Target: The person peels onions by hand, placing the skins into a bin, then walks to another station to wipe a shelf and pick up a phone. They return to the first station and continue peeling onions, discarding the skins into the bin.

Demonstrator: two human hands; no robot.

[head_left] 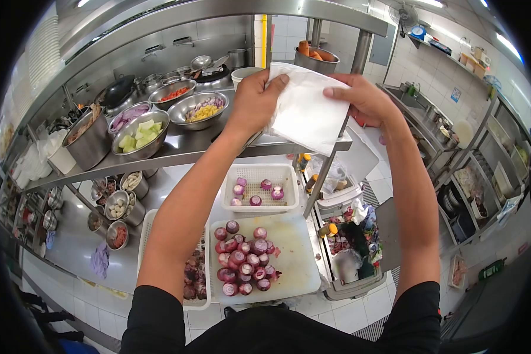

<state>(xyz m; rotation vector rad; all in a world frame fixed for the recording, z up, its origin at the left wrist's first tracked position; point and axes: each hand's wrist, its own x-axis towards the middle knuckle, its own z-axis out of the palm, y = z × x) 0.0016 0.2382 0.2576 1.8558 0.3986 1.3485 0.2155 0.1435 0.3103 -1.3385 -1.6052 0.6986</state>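
Steel kitchen shelves (177,150) carried bowls (140,134) of cut vegetables, above a board (295,248) of peeled onions (245,262). Both hands pinched a white bag (307,112) at shelf height, left hand (259,100) gripping its left edge, right hand (360,97) its right.

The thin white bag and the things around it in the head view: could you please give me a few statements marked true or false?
1. The left hand and the right hand each have a grip on the thin white bag. True.
2. The peeled purple onions lie on the white cutting board. True.
3. The white perforated plastic basket is empty. False: it holds a few purple onions.
4. The round steel bowl of pale green chunks stands on the floor. False: it stands on the steel shelf.
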